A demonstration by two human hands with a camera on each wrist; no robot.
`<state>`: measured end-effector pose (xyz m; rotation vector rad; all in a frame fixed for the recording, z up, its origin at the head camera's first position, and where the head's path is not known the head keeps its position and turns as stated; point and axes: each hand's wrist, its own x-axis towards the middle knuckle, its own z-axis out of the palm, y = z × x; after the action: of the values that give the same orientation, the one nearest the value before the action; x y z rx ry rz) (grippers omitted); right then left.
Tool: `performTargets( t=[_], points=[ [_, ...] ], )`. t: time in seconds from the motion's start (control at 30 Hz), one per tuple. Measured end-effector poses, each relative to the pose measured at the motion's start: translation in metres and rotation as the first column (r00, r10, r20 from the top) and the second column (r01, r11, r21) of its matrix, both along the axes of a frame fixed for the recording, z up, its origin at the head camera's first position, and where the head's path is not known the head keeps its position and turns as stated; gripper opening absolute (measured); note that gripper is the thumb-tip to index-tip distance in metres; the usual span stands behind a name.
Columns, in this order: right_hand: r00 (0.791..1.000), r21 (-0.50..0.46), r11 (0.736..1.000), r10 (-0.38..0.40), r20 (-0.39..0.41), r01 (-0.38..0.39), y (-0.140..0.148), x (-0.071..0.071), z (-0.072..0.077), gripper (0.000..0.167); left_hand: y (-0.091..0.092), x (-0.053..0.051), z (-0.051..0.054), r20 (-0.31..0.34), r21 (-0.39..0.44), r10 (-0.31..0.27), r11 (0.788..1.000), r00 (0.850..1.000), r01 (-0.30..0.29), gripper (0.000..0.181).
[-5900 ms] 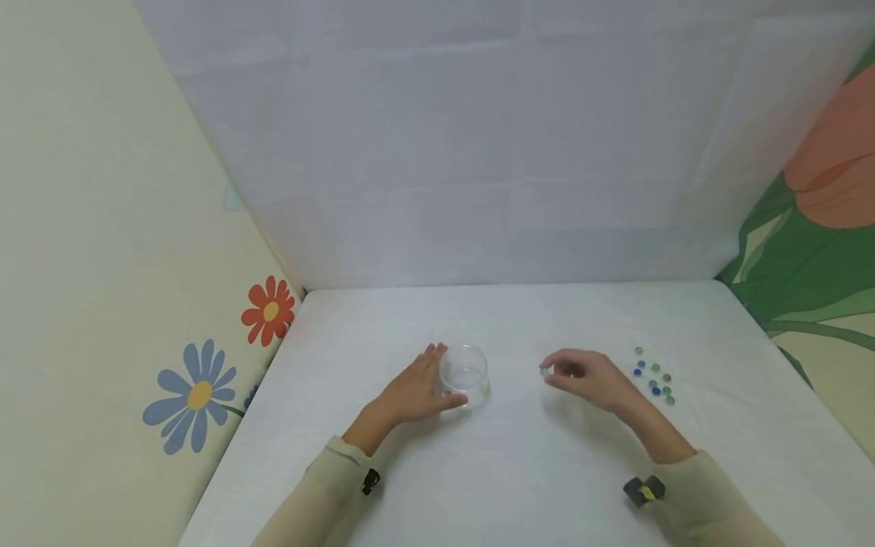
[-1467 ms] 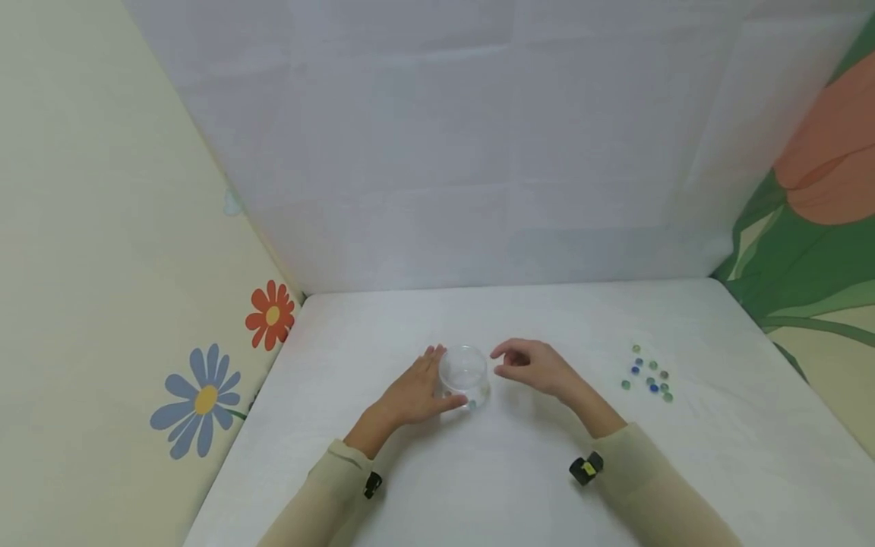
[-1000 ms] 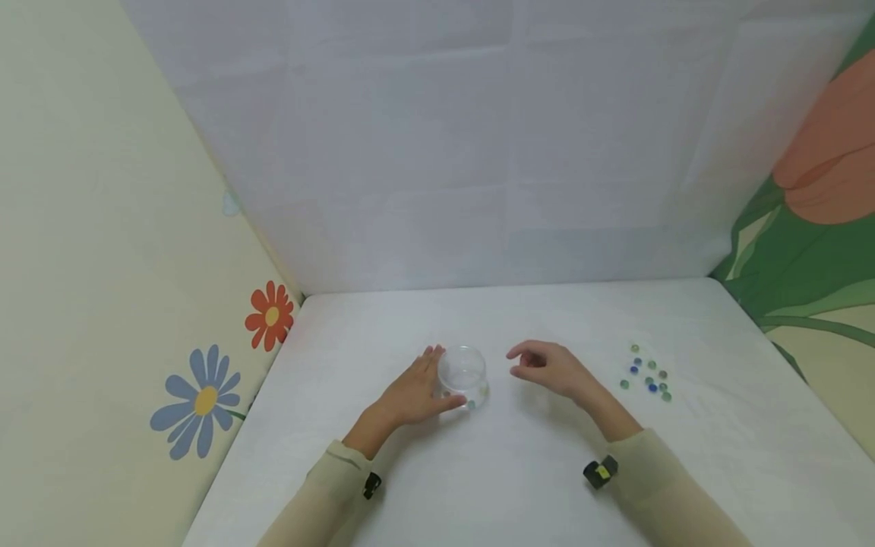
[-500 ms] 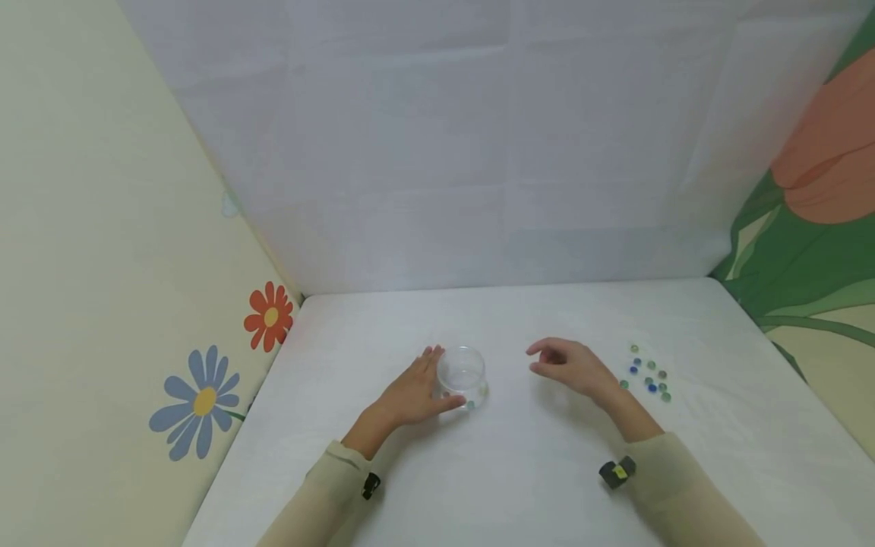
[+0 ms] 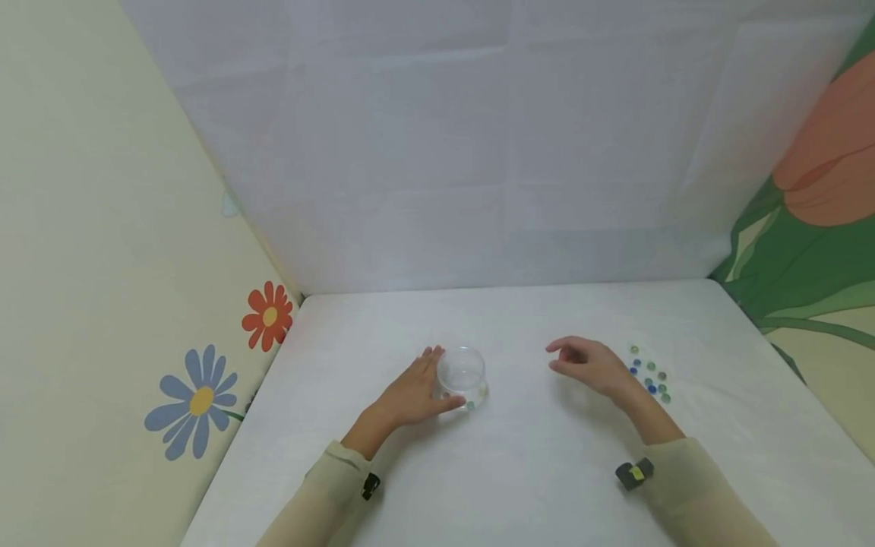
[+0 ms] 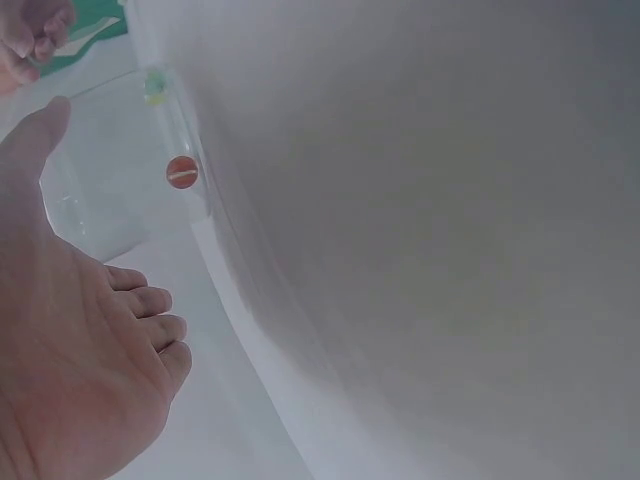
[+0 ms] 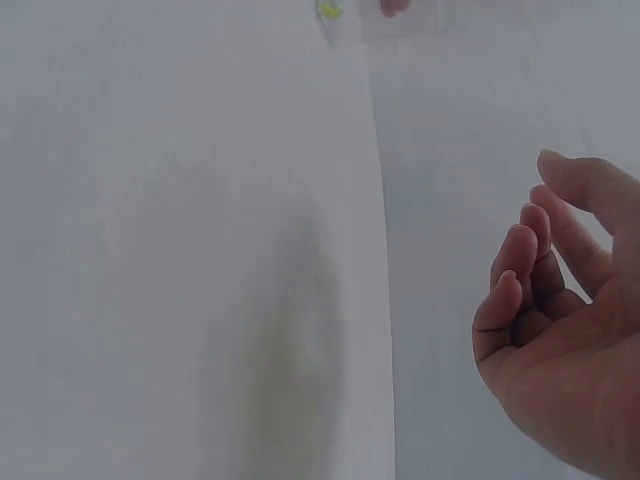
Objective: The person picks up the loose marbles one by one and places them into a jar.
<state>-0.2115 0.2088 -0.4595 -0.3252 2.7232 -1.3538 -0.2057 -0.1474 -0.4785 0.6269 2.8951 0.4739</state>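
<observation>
Head view: I see my left hand [image 5: 410,395], thumb spread from fingers, around the clear cup [image 5: 482,374], likely steadying it; right hand [image 5: 593,368], loosely curled, pinches nothing.

Left hand [image 5: 410,393] spread; right hand [image 5: 589,368] curled (loosely)

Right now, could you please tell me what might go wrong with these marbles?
The loose marbles lie close together, so the right hand might set neighbours rolling when picking one. The clear round container could slide or tip if the left hand beside it shifts.
</observation>
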Motion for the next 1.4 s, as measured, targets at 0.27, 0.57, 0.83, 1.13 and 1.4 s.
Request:
performTargets(
  t=[0.27, 0.57, 0.83, 1.13, 1.4],
  points=[
    [1.0, -0.012, 1.0, -0.018, -0.008, 0.018, 0.01, 0.002, -0.003, 0.031, 0.0, 0.001, 0.0, 0.013, 0.002, 0.006, 1.0, 1.0, -0.006, 0.11],
    [0.999, 0.015, 0.999, -0.05, -0.007, 0.051, 0.024, 0.007, -0.007, 0.033, 0.0, 0.003, 0.003, 0.023, -0.012, 0.012, 1.0, 1.0, -0.011, 0.11],
    [0.999, 0.061, 0.998, -0.032, 0.009, 0.031, 0.046, 0.011, -0.008, 0.037, -0.001, 0.003, 0.003, 0.022, -0.009, 0.014, 1.0, 1.0, -0.014, 0.11],
    [0.999, 0.1, 0.995, -0.016, 0.03, 0.013, 0.074, 0.015, -0.006, 0.047, -0.001, 0.004, 0.005, 0.019, -0.006, 0.002, 1.0, 1.0, -0.002, 0.109],
    [0.999, 0.141, 0.99, 0.026, 0.044, -0.032, 0.105, 0.008, -0.005, 0.054, -0.001, 0.003, 0.005, 0.012, -0.012, -0.006, 1.0, 1.0, 0.006, 0.111]
  ],
)
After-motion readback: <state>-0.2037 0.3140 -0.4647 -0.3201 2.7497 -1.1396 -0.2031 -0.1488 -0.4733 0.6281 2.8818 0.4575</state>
